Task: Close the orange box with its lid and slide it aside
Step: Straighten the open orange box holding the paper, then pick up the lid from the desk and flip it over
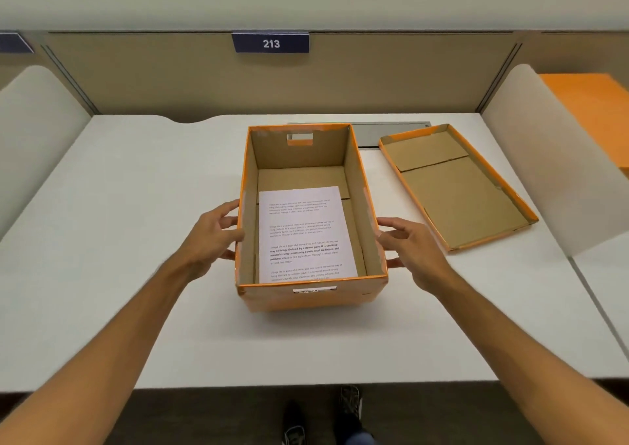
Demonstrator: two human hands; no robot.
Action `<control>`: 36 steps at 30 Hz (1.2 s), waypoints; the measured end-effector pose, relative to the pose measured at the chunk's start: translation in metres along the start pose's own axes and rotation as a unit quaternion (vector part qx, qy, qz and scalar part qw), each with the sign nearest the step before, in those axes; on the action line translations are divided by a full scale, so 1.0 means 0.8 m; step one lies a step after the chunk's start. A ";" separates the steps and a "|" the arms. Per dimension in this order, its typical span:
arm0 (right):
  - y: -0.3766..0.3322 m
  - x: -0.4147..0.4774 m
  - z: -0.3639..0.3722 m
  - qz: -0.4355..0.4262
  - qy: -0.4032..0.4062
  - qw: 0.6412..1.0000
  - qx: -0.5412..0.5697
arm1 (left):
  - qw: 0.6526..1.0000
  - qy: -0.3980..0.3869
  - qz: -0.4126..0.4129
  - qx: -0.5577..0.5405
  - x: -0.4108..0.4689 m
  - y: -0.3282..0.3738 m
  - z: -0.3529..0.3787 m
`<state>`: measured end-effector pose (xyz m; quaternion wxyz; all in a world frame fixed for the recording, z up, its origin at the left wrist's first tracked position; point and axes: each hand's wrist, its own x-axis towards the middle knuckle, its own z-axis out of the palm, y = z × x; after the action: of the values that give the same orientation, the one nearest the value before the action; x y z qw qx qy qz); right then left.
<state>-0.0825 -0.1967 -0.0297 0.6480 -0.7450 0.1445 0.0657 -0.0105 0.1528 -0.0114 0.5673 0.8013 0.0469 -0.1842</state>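
Note:
The orange box (306,296) stands open in the middle of the white desk (119,206), with a printed sheet of paper (304,237) lying on its bottom. Its lid (456,186) lies upside down on the desk to the right of the box, brown inside facing up. My left hand (212,237) is at the box's left wall, fingers spread and touching it. My right hand (413,250) is by the right wall with fingers apart, fingertips at or just off the cardboard. Neither hand holds the lid.
Beige partition panels enclose the desk at the back and both sides, with a "213" sign (271,43) above. A grey cable hatch (391,135) sits behind the box. Another orange box (589,111) is on the neighbouring desk at right. My shoes (350,407) show below the desk edge.

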 end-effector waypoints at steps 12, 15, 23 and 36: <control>0.022 -0.056 0.047 0.007 0.033 0.999 0.012 | 1.000 -0.015 -0.002 0.022 -0.030 -0.027 -0.021; 0.025 -0.059 0.056 0.005 0.038 0.999 0.011 | 0.999 -0.014 -0.010 0.030 -0.032 -0.027 -0.019; 0.033 -0.056 0.059 0.008 0.055 0.998 -0.032 | 0.995 -0.009 -0.030 0.095 -0.037 -0.018 -0.012; 0.035 -0.046 -0.044 -0.070 0.207 0.956 -0.196 | 0.926 0.151 0.240 0.248 -0.053 0.075 0.114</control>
<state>-0.1293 -0.2301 -0.0403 0.4485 -0.8627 0.2069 -0.1085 -0.0548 0.0529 0.0309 0.3642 0.9219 -0.1087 0.0754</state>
